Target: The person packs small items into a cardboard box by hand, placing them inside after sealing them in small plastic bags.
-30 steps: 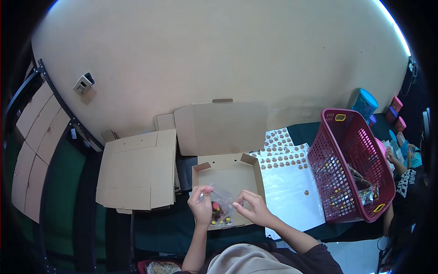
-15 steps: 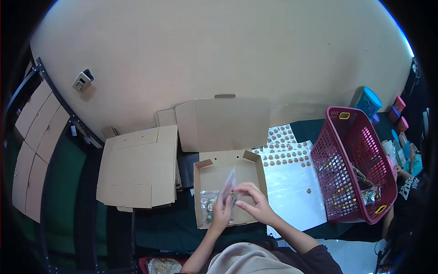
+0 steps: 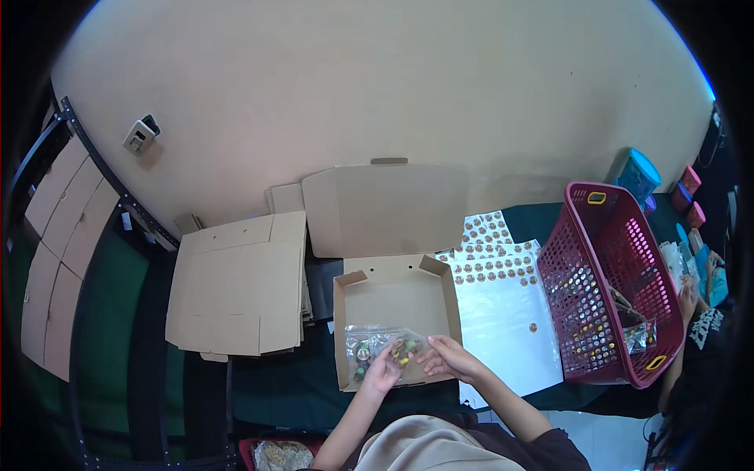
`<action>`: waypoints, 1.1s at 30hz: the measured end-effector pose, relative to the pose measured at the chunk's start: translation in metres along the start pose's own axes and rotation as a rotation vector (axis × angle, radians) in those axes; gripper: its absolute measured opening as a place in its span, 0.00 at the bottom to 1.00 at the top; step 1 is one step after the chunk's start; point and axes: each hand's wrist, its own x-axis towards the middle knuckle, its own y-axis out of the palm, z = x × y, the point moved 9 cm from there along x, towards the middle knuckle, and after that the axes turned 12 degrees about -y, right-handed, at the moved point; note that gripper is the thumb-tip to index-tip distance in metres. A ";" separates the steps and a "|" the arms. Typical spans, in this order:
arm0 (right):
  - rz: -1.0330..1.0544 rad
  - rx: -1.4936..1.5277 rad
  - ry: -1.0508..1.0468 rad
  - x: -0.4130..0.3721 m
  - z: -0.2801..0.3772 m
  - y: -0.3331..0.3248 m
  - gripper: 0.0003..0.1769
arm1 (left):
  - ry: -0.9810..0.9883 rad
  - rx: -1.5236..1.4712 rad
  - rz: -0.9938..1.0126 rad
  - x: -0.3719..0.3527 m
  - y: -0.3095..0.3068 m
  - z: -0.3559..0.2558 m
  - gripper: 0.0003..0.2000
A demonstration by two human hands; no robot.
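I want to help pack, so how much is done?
One clear bag lies in the box, so that bit looks done. The left hand holds a second bag of little things. The lid stands open, so closing it is probably left.

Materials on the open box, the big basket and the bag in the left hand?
Open box: brown cardboard, matte; folded flaps and creases show it. Big basket: likely moulded plastic, maroon with a slight sheen; regular perforated walls and a smooth rim suggest it. Bag in the left hand: probably thin clear plastic film, glossy; colored contents show through.
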 end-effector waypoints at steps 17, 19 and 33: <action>0.142 -0.432 -0.218 -0.008 0.007 0.003 0.22 | 0.377 0.885 -0.305 -0.028 0.042 -0.009 0.14; 0.020 -0.319 -0.331 -0.006 0.021 -0.001 0.24 | 0.280 1.212 -0.314 -0.026 0.046 0.000 0.14; 0.056 -0.169 -0.184 0.029 -0.022 -0.016 0.19 | 0.418 1.383 -0.449 -0.029 0.021 -0.007 0.15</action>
